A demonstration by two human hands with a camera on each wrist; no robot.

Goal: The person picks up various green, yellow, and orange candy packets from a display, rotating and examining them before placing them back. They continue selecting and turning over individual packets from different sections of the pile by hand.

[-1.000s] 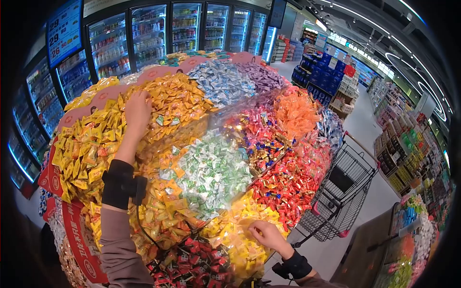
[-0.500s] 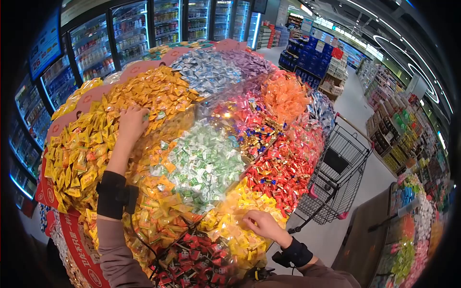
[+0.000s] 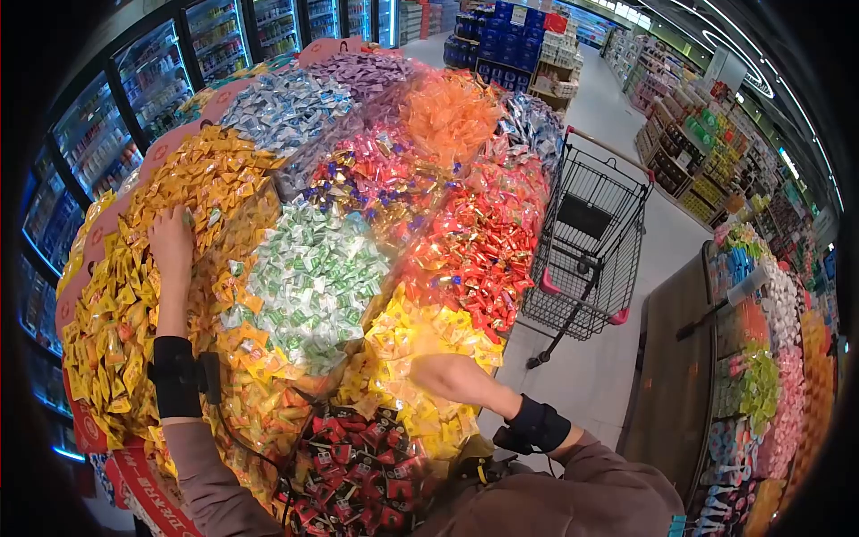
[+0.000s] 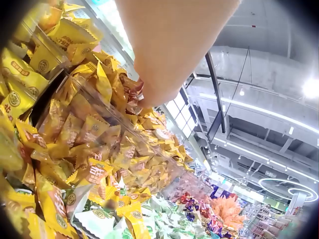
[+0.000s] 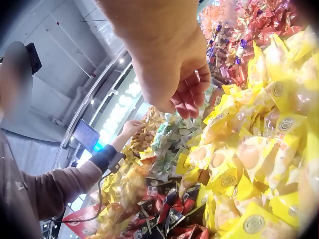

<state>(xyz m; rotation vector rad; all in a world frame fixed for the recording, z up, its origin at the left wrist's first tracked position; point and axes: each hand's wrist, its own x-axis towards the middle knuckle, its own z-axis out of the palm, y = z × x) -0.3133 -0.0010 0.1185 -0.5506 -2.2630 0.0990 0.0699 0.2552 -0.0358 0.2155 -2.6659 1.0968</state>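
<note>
Hands are well apart on the display: left hand (image 3: 170,240) rests on the orange-yellow sweets (image 3: 116,295) in the far-left bin, fingertips lost among wrappers, so its grip cannot be told. Right hand (image 3: 445,371) hangs just over the pale-yellow sweets (image 3: 429,327) at the near edge, fingers clenched w/ tips bunched to the thumb (nothing discernible in them). Green-white sweets (image 3: 309,277) lie btwn the two bins; shopping trolley (image 3: 586,242) stands at the display's right side.

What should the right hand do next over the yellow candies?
Probably lower the right hand a little onto the yellow candies and pinch one: it hangs just above them with fingers curled, and no candy shows in them.
</note>
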